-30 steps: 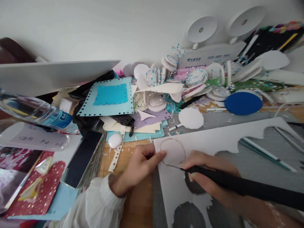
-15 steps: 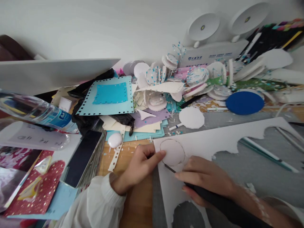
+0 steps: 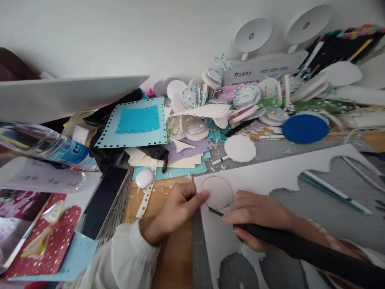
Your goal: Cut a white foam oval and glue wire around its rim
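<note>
A white foam sheet (image 3: 255,180) with rounded cut-outs lies on the grey cutting mat (image 3: 337,212). Near its left corner a circle (image 3: 217,192) is outlined. My left hand (image 3: 183,204) is closed at the sheet's left edge, thumb pressed on top beside the circle and the other fingers curled. In my right hand (image 3: 255,212) is a knife (image 3: 270,237) with a long black handle and a thin dark blade. Its tip touches the sheet at the circle's lower left, just below my left thumb. The handle slants down to the right, partly covered by my fingers.
Behind the sheet are a white disc (image 3: 240,148), a blue oval disc (image 3: 305,128) and piled decorated rounds (image 3: 246,95). Left are a phone (image 3: 105,202), a water bottle (image 3: 45,142) and blue cards (image 3: 136,120). A twin-headed lamp (image 3: 252,36) stands behind.
The knife's handle has swung upward to a flatter slant, with my right hand turning along. Its tip stays near the same spot. My left hand keeps its place, and the view has shifted slightly.
</note>
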`<state>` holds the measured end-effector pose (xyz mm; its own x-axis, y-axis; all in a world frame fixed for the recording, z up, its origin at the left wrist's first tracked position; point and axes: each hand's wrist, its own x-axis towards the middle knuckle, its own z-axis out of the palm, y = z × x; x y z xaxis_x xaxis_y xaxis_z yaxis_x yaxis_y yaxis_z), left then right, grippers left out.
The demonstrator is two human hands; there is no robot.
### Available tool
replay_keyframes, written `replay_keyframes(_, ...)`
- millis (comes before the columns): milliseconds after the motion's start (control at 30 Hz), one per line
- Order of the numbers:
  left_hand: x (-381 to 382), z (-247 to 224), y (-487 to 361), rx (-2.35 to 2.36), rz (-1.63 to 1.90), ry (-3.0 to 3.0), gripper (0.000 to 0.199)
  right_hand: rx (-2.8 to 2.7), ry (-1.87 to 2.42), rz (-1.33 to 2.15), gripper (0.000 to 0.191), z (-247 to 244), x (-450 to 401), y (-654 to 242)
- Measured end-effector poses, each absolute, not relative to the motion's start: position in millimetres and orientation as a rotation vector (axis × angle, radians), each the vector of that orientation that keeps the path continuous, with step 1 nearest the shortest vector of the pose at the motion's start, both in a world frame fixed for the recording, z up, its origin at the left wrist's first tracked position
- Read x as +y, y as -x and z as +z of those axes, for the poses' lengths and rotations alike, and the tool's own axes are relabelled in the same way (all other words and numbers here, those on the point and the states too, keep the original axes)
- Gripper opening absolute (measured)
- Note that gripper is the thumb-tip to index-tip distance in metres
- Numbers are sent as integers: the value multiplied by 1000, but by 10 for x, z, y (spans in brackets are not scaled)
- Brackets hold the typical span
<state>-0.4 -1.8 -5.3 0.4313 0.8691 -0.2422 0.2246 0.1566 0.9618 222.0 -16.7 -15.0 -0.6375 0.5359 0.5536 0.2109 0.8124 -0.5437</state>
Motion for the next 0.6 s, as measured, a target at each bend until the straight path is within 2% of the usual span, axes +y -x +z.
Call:
replay_keyframes(233, -30, -70, 10, 1035, 614, -1321, 43, -2210, 575, 726, 24, -55, -177, -2270)
replay_keyframes(433, -47, -11, 14, 1084, 578, -1187, 50, -1776, 1164, 978, 14, 25, -330, -2339)
replay_keyframes(600, -43, -4, -8, 1100, 579, -1173, 53, -1596, 1285, 1201, 13, 20, -477, -2218)
